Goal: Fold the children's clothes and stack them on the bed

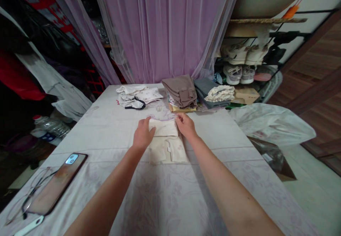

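A cream garment point(170, 150), partly folded, lies flat on the table in front of me. A folded band of its cloth lies across the far end, and a small pale label shows near the middle. My left hand point(144, 133) grips the far left edge, with the thumb on top of the cloth and the fingers along the side. At the far right corner, my right hand point(185, 124) pinches the cloth between thumb and curled fingers. Both fingertips' undersides are hidden.
Behind the garment lie crumpled white clothes point(140, 95), a brown folded stack point(182, 92) and a dark grey pile point(205, 90) topped by a ruffled cream piece point(220, 93). A phone point(58, 182) and glasses point(33, 191) rest at left. A purple curtain point(165, 30) hangs behind.
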Available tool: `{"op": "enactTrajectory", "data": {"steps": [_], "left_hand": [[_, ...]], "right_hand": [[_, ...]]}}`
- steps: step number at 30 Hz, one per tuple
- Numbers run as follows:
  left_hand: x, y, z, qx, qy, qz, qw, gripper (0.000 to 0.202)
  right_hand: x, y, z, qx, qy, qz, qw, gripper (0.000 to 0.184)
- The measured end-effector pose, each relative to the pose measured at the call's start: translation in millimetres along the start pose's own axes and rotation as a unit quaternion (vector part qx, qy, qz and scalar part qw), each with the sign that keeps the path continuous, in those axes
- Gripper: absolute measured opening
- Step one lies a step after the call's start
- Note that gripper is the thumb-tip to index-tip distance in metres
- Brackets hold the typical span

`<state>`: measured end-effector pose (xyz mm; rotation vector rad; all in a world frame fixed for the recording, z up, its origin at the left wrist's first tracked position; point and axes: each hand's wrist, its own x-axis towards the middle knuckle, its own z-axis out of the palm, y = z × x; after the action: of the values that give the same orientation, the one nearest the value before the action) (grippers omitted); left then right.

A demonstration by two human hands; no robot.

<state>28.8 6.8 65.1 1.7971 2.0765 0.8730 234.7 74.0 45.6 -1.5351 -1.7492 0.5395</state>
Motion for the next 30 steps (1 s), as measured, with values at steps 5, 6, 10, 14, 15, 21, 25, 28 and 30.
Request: {"op": "enactTrajectory", "data": {"steps": [5, 6, 10, 14, 15, 21, 25, 28, 30], "left_hand": [[-16, 6, 0.8, 0.057, -0.042, 0.166, 0.984, 0.041], [-18, 9, 4.7, 0.057, -0.064, 0.188, 0.978, 0.042], [-29, 29, 25.6, 0.084, -0.112, 0.207, 0.968, 0.053], [-35, 39, 42.2, 0.102, -0.121, 0.198, 0.967, 0.049], [-36, 38, 44.8, 0.102, -0.12, 0.197, 0.968, 0.047], [-37, 30, 51.4, 0.123, -0.108, 0.209, 0.964, 0.045], [-38, 31, 52.2, 0.137, -0.11, 0.214, 0.961, 0.044], [-38, 30, 52.7, 0.127, -0.106, 0.215, 0.963, 0.04], [-38, 29, 52.9, 0.12, -0.106, 0.214, 0.964, 0.039]], "right_hand": [[-36, 1, -12, -0.023, -0.021, 0.044, 0.999, 0.024], [-40, 1, -12, -0.023, -0.028, 0.048, 0.998, 0.025], [-40, -1, -4, 0.003, -0.034, 0.064, 0.997, 0.027], [-34, 8, 2, 0.038, -0.01, 0.095, 0.995, 0.028], [-34, 10, 3, 0.039, 0.006, 0.097, 0.994, 0.029], [-39, 13, 0, 0.064, 0.034, 0.069, 0.995, 0.029], [-32, 6, 1, 0.033, -0.006, 0.078, 0.996, 0.031], [-22, 5, 3, 0.0, -0.03, 0.106, 0.994, 0.027], [-17, 7, 5, -0.007, -0.033, 0.118, 0.992, 0.024]]}}
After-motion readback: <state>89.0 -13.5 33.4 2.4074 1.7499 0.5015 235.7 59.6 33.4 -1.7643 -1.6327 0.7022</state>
